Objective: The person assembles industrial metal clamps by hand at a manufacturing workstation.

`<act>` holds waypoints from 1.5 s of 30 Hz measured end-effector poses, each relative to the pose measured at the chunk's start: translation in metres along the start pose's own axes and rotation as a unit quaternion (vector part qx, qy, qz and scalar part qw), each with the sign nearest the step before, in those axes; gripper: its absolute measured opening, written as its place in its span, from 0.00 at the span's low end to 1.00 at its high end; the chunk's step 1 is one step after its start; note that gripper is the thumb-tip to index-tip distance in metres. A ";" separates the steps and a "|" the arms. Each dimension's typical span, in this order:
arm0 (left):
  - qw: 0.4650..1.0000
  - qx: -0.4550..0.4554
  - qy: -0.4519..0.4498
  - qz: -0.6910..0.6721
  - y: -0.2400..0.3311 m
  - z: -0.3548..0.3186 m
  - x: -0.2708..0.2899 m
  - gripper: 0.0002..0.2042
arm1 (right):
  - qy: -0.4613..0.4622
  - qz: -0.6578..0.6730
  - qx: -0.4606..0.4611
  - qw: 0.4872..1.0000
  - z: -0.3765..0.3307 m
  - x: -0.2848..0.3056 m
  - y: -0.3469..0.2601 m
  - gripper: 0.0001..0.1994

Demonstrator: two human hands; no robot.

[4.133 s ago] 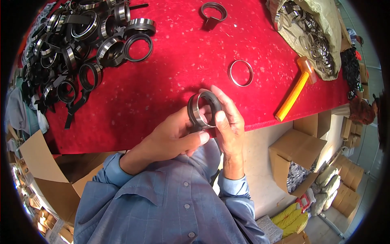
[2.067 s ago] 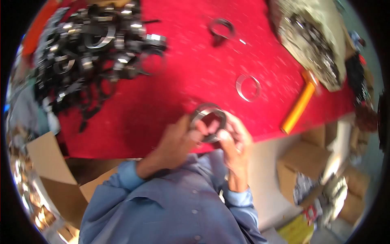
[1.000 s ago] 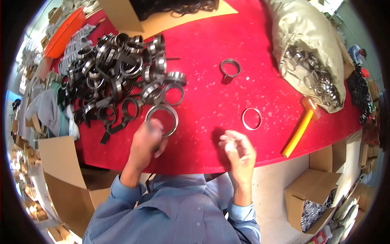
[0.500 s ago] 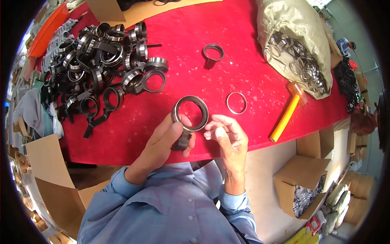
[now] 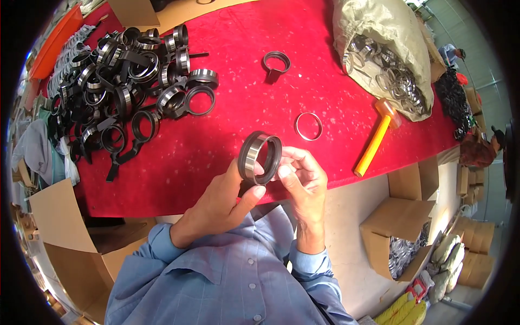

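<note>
My left hand (image 5: 225,195) is closed around the lower left of a black ring with a silver metal band (image 5: 252,157), held up over the table's near edge. The ring is tilted so that its band and open middle both show. At its right edge, my right hand (image 5: 304,181) has curled fingers, with the thumb against the rim. A thin loose metal ring (image 5: 297,130) lies flat on the red cloth beyond my right hand. Farther off lies another black ring (image 5: 273,75) with a short tab. The held ring's own tab is mostly hidden by my left hand.
A heap of black rings with metal bands (image 5: 127,76) covers the table's left side. At the right, a mallet with a yellow handle (image 5: 372,146) lies below a pale sack (image 5: 363,21) spilling metal rings. Cardboard boxes (image 5: 398,214) stand below the table's edge; an orange tray (image 5: 57,46) is far left.
The black ring has turned from facing upward to standing on edge, showing its metal band. My right thumb has come against its rim. The whole view has shifted slightly.
</note>
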State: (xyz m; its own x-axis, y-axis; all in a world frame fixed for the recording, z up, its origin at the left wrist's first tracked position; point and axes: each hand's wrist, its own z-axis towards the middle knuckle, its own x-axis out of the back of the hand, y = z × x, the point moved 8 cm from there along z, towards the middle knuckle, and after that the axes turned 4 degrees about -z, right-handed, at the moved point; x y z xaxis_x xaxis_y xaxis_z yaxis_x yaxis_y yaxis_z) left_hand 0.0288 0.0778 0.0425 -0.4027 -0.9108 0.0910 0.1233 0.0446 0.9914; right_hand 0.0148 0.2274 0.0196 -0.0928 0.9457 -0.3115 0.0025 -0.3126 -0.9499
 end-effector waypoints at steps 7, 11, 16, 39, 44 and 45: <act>0.989 -0.009 0.070 0.133 -0.002 -0.014 0.012 0.16 | -0.009 0.006 -0.030 0.999 -0.010 -0.015 0.020 0.14; 0.941 -0.002 0.285 0.182 0.007 -0.047 0.081 0.10 | -0.032 -0.074 -0.013 0.997 -0.012 -0.025 0.020 0.12; 0.861 -0.062 0.405 0.302 0.022 -0.082 0.157 0.11 | 0.167 -0.462 0.209 0.845 -0.005 0.039 -0.018 0.13; 0.806 -0.185 0.302 0.474 0.081 -0.016 0.142 0.19 | 0.234 -0.598 0.171 0.747 0.015 0.083 0.017 0.18; 0.815 -0.261 0.120 0.503 0.055 0.101 0.017 0.26 | 0.241 -0.572 0.188 0.761 0.013 0.091 0.017 0.20; 0.810 -0.272 0.101 0.510 0.048 0.120 0.004 0.26 | 0.250 -0.555 0.190 0.770 0.014 0.091 0.016 0.24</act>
State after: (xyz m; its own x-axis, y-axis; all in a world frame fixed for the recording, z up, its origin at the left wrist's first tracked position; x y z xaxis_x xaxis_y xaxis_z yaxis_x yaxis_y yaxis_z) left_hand -0.0761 0.1256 0.1016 0.3099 -0.5652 0.7645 0.7017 0.6785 0.2172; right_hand -0.0074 0.3075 -0.0241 0.5684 0.5345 0.6255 -0.1024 0.8003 -0.5908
